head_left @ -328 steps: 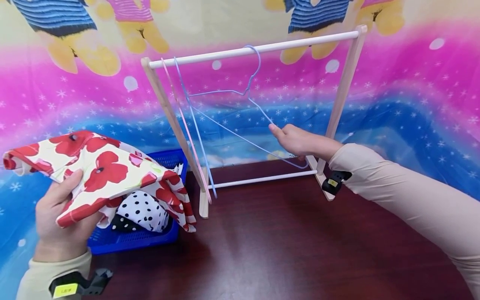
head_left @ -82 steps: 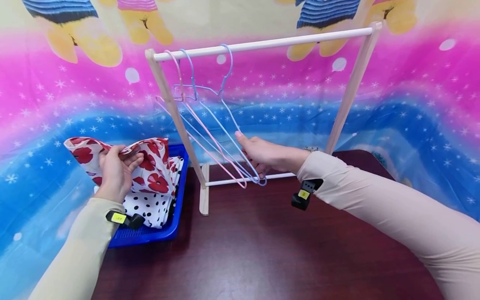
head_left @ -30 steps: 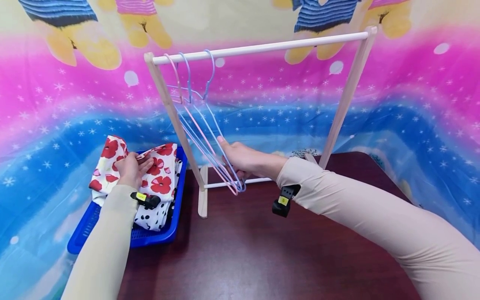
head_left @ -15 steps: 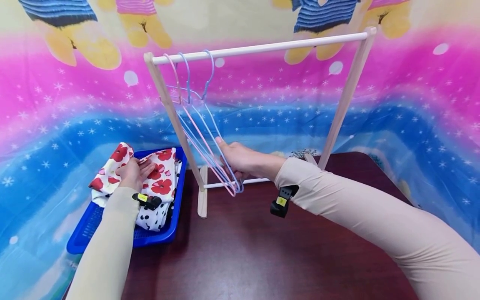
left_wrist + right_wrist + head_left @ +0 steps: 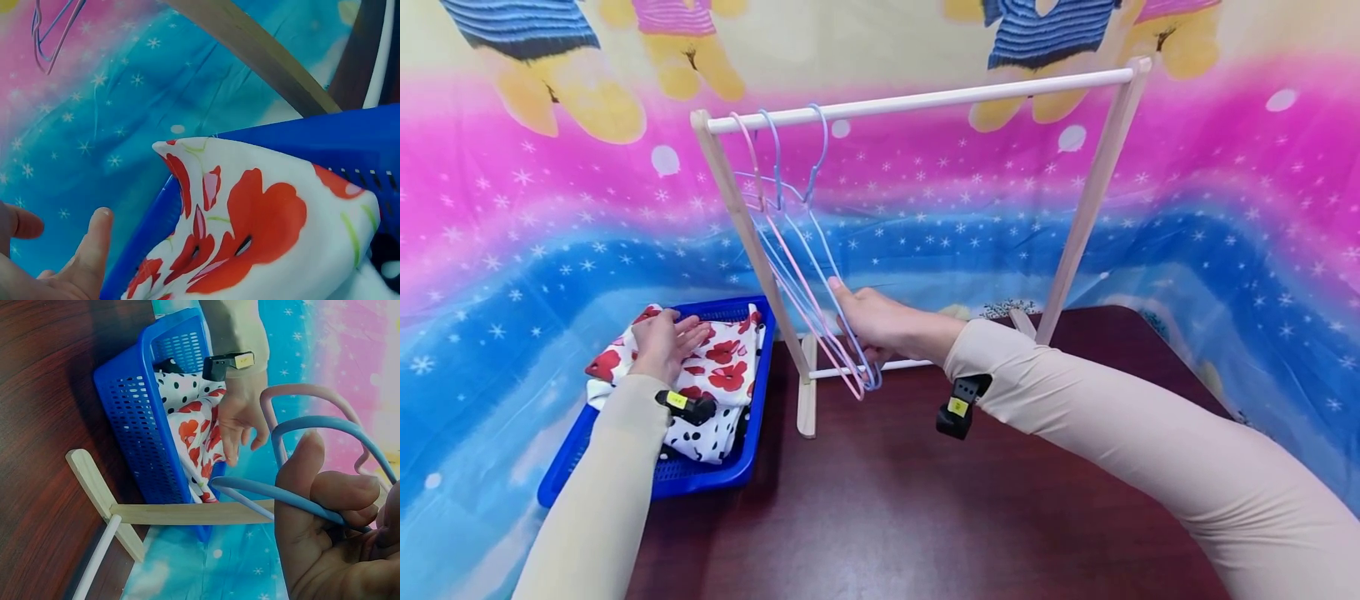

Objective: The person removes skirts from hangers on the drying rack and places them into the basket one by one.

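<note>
My left hand [image 5: 662, 343] hovers over the blue basket with its fingers loosely extended. Beneath it lies a folded white cloth with red flowers [image 5: 728, 357], on top of a white cloth with black dots [image 5: 703, 435]. In the left wrist view the fingers of the left hand [image 5: 78, 265] are apart from the floral cloth [image 5: 269, 219]. My right hand [image 5: 880, 321] grips the side of a blue clothes hanger [image 5: 824, 237], whose hook stays over the rack's top rail. Another blue hanger and a pink hanger [image 5: 784, 243] hang just left of it, their lower corners bunched near that hand.
A wooden rack [image 5: 1097, 200] with white rails stands on the dark table [image 5: 940, 500]. Left of its left post sits the blue basket [image 5: 748, 450]. A printed backdrop [image 5: 970, 192] with snowflakes rises behind everything.
The floral cloth, earlier held up in my left hand, has been lowered into the basket and let go. My right hand has slid the blue hanger leftward along the rail to the other hangers.
</note>
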A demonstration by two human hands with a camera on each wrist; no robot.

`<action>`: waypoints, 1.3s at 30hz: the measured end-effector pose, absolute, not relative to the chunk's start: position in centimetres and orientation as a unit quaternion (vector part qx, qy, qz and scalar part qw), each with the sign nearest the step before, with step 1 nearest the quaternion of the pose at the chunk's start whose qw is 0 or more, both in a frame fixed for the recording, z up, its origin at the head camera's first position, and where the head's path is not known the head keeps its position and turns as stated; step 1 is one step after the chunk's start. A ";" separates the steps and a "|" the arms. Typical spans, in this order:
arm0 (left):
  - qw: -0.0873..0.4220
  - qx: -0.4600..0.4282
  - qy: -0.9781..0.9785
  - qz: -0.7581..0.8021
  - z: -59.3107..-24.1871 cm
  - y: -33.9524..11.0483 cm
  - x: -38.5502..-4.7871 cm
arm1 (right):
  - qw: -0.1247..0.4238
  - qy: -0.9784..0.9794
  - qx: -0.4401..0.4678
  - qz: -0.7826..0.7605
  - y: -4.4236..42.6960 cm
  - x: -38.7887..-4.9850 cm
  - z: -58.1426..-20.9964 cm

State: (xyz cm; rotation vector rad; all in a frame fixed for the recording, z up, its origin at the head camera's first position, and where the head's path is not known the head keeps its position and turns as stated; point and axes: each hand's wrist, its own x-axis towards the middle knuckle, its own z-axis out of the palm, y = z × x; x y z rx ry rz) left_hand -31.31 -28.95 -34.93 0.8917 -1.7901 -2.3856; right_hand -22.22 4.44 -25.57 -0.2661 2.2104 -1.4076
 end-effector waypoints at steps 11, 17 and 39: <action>-0.011 0.106 -0.866 -0.489 -34.8 -28.9 -30.1 | 0.248 0.816 -0.094 -0.513 4.1 -22.2 -25.5; -0.026 0.003 -0.970 -0.243 -35.1 -29.5 -29.5 | 0.251 0.813 -0.096 -0.516 4.1 -22.1 -25.4; -0.248 0.023 -0.961 -0.123 -38.1 -28.9 -27.4 | 0.258 0.805 -0.090 -0.526 3.8 -22.2 -25.6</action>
